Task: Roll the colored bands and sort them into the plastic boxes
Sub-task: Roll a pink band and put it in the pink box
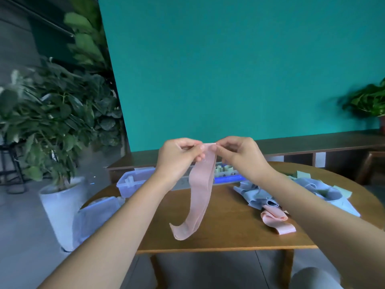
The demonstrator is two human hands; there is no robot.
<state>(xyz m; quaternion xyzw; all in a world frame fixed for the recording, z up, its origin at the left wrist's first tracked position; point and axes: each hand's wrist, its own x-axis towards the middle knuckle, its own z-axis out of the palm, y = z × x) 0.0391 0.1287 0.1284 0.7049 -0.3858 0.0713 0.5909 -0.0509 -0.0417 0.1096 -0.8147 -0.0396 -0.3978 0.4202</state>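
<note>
**Pink band up in the air, first fold being set**

Both hands are raised above the table, close together at chest height. The left hand (pixel 179 155) pinches one top corner of the pink band (pixel 201 184) between thumb and curled fingers; the right hand (pixel 239 154) pinches the other corner, fingers curled in the same way. Neither hand holds anything else. Between them the band's top edge looks turned over into a small fold, which reads as the start of a roll.

Held high like this, the band hangs free, so gravity pulls it straight and flat for rolling. Its long axis runs almost vertical from the fingertips down, then the lower end curves toward the person's left and curls up just above the table (pixel 229 232); whether the tail touches the wood I cannot tell.

Out to the right, a loose heap of blue bands (pixel 312 188) lies on the table within easy reach, another pink band (pixel 275 221) folded at its near edge, and pale green pieces (pixel 303 175) behind. Beyond the hands sits a long plastic box (pixel 133 182), with what look like rolled bands in its far compartments. A second plastic box (pixel 98 213) sits at the left edge.
</note>
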